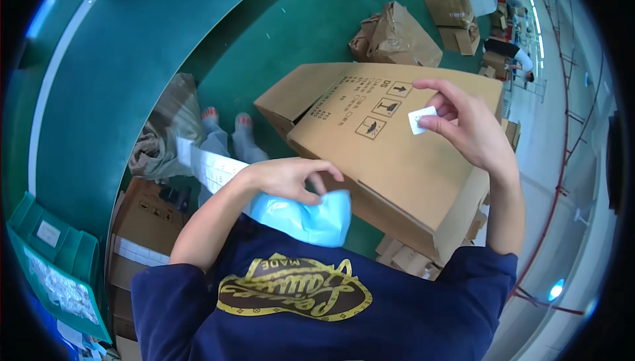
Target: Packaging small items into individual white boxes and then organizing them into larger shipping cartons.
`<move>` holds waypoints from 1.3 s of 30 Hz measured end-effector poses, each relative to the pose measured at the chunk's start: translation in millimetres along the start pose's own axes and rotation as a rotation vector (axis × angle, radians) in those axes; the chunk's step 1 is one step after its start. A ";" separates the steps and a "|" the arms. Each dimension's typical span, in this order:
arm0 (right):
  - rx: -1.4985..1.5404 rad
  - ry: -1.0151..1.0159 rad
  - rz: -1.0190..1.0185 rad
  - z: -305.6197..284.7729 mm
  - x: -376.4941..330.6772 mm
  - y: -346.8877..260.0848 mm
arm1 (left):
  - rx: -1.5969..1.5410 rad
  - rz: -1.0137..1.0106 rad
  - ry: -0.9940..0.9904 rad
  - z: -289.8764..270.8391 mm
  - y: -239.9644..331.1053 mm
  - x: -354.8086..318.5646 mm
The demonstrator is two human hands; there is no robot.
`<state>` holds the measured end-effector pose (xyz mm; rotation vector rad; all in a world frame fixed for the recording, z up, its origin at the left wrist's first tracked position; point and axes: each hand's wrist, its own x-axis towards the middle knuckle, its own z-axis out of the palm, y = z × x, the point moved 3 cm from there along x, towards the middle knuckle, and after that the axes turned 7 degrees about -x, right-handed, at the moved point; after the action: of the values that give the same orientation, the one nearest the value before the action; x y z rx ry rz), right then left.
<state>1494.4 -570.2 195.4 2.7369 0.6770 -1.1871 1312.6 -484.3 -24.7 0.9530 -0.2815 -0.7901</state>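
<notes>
My left hand [286, 177] has its fingers curled, with thumb and fingertips closed at the upper edge of a shiny light blue plastic bag [301, 219]. The bag lies close against my shirt. A white strip of printed labels [215, 170] runs out to the left from beneath my left wrist; where it ends under the arm is hidden. Over the right part of a large closed cardboard box [390, 156], my right hand [468, 128] pinches a small white label [421, 120] between thumb and finger. The box top carries printed handling symbols.
A green table [132, 50] curves along the left. Below it stand an open carton [149, 219] and a green bin [63, 255] of clear packets. Brown paper-wrapped goods [400, 37] and stacked cartons [450, 7] lie beyond the box. Another person [512, 53] is far right.
</notes>
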 end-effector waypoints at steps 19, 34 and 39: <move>0.080 -0.236 -0.119 79.8 130.2 18.4 | -0.398 0.316 0.528 -82.4 -19.3 78.7; 0.196 -0.295 0.201 67.1 188.7 67.9 | -0.006 0.166 0.307 -68.5 -74.1 111.7; 0.092 -0.472 0.284 99.3 250.6 95.7 | 0.261 0.162 0.088 -61.3 -91.2 102.5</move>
<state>1619.1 -589.5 -61.3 2.3635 0.1767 -1.7246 1373.2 -549.4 -145.8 1.1913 -0.3867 -0.5694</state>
